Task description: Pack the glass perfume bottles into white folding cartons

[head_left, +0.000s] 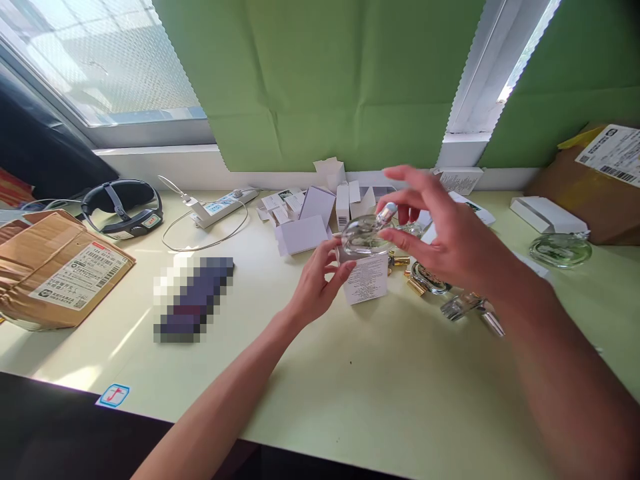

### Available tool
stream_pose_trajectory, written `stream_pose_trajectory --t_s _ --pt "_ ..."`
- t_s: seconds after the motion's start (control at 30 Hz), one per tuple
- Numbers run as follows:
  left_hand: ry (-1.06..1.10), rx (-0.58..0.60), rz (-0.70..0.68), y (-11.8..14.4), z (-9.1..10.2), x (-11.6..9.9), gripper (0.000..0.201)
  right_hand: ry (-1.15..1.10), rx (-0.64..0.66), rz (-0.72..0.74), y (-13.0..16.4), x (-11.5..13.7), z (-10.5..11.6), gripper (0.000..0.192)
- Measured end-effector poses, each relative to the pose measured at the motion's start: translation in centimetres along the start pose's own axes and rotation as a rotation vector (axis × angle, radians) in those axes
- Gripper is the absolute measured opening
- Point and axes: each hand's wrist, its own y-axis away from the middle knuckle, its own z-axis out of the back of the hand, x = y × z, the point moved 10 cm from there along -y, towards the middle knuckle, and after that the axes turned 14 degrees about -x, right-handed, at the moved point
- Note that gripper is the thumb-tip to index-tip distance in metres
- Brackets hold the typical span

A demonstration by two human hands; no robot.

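My left hand [316, 283] grips a small white printed box [367, 279] that stands on the pale green table [350, 393]. A round clear glass bottle [361, 235] with a silver spray top rests at the box's top. My right hand [440, 230] hovers over the bottle with fingers spread, its fingertips at the silver top; whether they touch it I cannot tell.
More glass bottles [560, 250], silver and gold caps [415, 285] and several white cartons [306, 220] lie behind the hands. A brown parcel [55, 267] sits at left, a cardboard box [595, 180] at right. A black headset [123, 207] and a power strip [223, 205] lie near the window.
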Motion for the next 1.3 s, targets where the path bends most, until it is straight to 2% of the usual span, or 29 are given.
stream_pose_trajectory --t_s 0.1,0.17,0.23,0.3,0.37,0.4,0.47,0.5,0.53,0.63,0.73,0.8,0.87,1.0,1.1,1.17,1.3 --pt "-0.028 -0.092 0.115 -1.0 1.5 1.8 0.035 -0.122 -0.209 -0.026 -0.5 -0.3 3.8 0.063" --pt "-0.192 -0.147 0.132 -1.8 2.7 2.6 0.037 -0.162 -0.28 -0.045 -0.7 -1.2 5.7 0.065" --pt "-0.471 -0.211 0.053 -2.6 3.7 2.0 0.039 -0.15 -0.291 -0.038 -0.7 -2.1 6.7 0.066" --pt "-0.718 -0.297 -0.076 -3.3 3.8 -0.2 0.045 -0.112 -0.282 -0.017 -0.8 -3.0 7.0 0.063" --pt "-0.828 -0.279 -0.174 -3.7 1.8 -2.3 0.048 -0.071 -0.268 -0.032 -0.8 -4.0 6.8 0.058" --pt "-0.834 -0.172 -0.204 -3.9 -0.4 -2.9 0.042 -0.052 -0.257 -0.049 -0.8 -4.4 6.5 0.056" --pt "-0.869 0.233 -0.228 -3.2 -6.4 -2.3 0.031 -0.029 -0.228 -0.076 -0.7 -4.9 5.9 0.052" --pt "-0.932 0.382 -0.248 -2.6 -8.7 -1.9 0.031 -0.025 -0.214 -0.084 -0.6 -4.9 5.6 0.051" --pt "-0.987 0.461 -0.274 -2.2 -10.4 -1.5 0.031 -0.021 -0.199 -0.092 -0.5 -4.8 5.3 0.049" --pt "-1.035 0.468 -0.289 -2.4 -12.6 -0.5 0.023 -0.004 -0.152 -0.137 -0.2 -4.9 4.8 0.046" --pt "-1.029 0.49 -0.296 -2.7 -12.8 0.2 0.016 0.006 -0.093 -0.161 0.0 -5.2 4.5 0.048" --pt "-0.978 0.487 -0.285 -3.3 -11.9 -0.1 0.016 0.004 -0.059 -0.163 0.1 -5.4 4.3 0.05" --pt "-0.805 0.423 -0.23 -4.6 -10.4 -1.3 0.021 -0.003 -0.029 -0.18 0.1 -5.8 4.1 0.049" --pt "-0.11 0.162 -0.052 -7.3 -6.5 -4.4 0.031 -0.018 0.071 -0.255 0.5 -6.7 3.1 0.05" --pt "0.262 0.098 0.046 -7.4 -5.4 -5.0 0.028 -0.043 0.234 -0.302 1.3 -7.1 1.3 0.055" --pt "0.359 0.093 0.103 -7.1 -5.4 -4.6 0.028 -0.055 0.299 -0.311 1.7 -7.3 0.5 0.056" --pt "0.425 0.051 0.186 -6.8 -5.2 -3.3 0.034 -0.034 0.303 -0.32 2.0 -7.9 0.3 0.057"
